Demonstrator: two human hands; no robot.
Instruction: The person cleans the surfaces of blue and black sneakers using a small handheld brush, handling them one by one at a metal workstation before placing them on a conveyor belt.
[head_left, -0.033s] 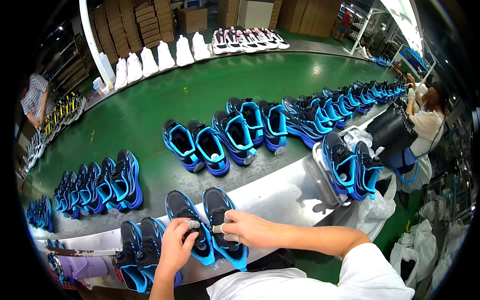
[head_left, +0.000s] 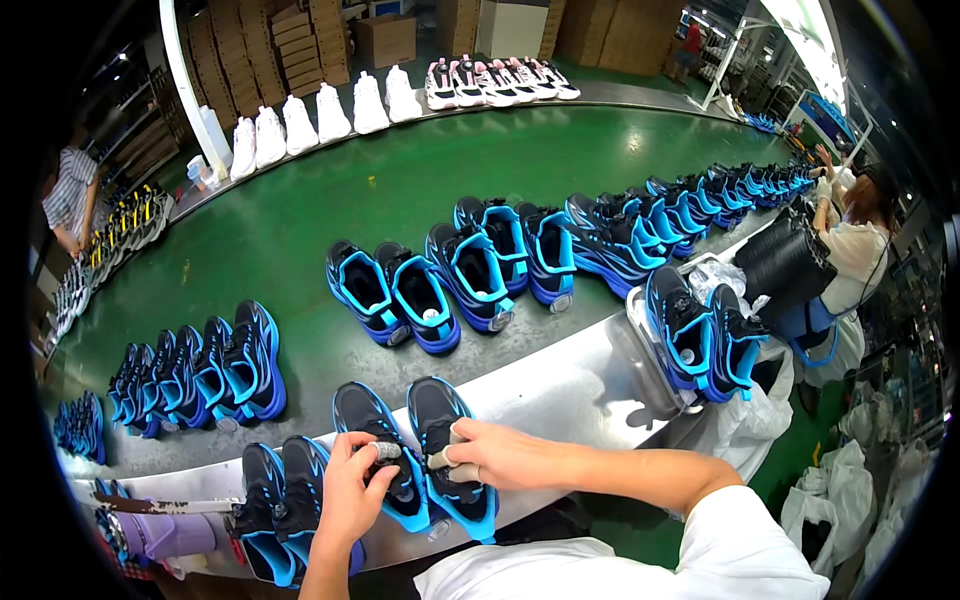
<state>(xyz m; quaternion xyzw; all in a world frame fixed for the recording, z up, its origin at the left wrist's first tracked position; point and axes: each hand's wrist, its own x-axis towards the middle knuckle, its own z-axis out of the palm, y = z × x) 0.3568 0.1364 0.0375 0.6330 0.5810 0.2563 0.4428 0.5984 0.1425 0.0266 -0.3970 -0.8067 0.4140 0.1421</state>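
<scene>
On the table (head_left: 555,410), between six and seven o'clock in view, the left hand (head_left: 350,495) curls over the left shoe (head_left: 362,408) and the right hand (head_left: 495,455) over the right shoe (head_left: 437,402), both at the laces; whether either pinches, I cannot tell. This pair seems mid-handling; the neighbouring pair (head_left: 262,475) at its eight o'clock stands untouched, finished or not unclear.

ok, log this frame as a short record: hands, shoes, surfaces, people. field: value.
left_hand: left hand, fingers at the lace area of the left blue-black shoe
right_hand: right hand, fingers at the lace area of the right blue-black shoe
grip: firmness unclear
left_side: another blue-black pair
near_surface: metal ledge
beyond: green surface with more blue-black shoes
far_edge: white shoes
people: co-worker in white top, right
</scene>
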